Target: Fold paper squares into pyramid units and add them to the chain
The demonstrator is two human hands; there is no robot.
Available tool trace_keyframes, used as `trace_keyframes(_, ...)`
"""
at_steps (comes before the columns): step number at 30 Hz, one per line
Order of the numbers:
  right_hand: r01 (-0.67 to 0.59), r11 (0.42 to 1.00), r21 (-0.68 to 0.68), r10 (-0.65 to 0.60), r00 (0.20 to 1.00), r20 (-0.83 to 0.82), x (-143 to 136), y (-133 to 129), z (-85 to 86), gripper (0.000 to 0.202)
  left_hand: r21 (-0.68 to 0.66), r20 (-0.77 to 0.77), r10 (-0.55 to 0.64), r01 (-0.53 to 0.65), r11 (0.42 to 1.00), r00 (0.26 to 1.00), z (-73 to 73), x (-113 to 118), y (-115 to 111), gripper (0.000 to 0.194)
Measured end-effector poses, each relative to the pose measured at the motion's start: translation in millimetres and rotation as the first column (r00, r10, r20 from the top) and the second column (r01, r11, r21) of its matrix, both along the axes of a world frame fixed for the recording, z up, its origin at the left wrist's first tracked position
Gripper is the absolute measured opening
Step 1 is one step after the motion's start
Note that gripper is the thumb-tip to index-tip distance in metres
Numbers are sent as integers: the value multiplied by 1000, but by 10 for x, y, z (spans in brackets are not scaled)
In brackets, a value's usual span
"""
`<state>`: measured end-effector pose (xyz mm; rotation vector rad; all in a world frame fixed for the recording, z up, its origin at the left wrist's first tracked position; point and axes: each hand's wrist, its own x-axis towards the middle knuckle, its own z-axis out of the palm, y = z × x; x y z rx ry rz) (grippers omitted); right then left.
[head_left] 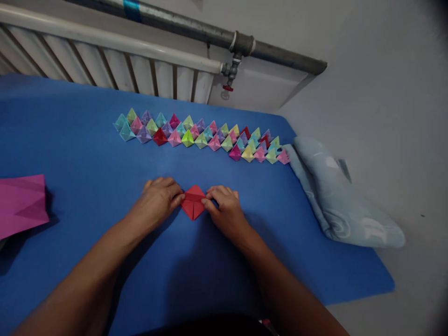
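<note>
Paper (193, 210), red and folded into a small diamond with a creased flap across its middle, lies near the center of a blue work surface (105, 196), a corner pointing back toward the person wearing the camera. The left hand (161, 196) is clamped on the diamond's left corner between thumb and fingers; the right hand (224, 205) pinches the right corner in the same way, bare forearms reaching in from the near edge. Beyond them, folded paper pieces (187, 138) in pink, red, purple, turquoise, green and yellow stand in close, staggered rows along the far edge. At the far right corner, the rows end just beside a folded pale-blue blanket (324, 186) with white motifs, which lies over the right edge against a plain wall (392, 116). A creased magenta sheet (21, 205) sits at left, its shadow falling on the blue. Past the far edge run a white radiator (115, 67), a metal pipe (196, 30) banded with blue tape (132, 9) and a valve (231, 70) with a red handle (228, 87).
</note>
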<state>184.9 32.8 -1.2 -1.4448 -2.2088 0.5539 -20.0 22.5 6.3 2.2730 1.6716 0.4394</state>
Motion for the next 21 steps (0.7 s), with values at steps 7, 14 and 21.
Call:
trace_keyframes(7,53,997,50,-52,998,-18,-8,18,-64,19,-44,-58,59,-61,997,997,-4,1,26,22)
trace_keyframes(14,78,995,60,-77,997,-8,-21,36,-83,22,-68,-70,70,-75,995,995,7,0,40,19)
trace_keyframes(21,96,993,75,-97,995,8,-43,36,-93,22,-62,-97,84,-90,994,992,-5,11,37,19)
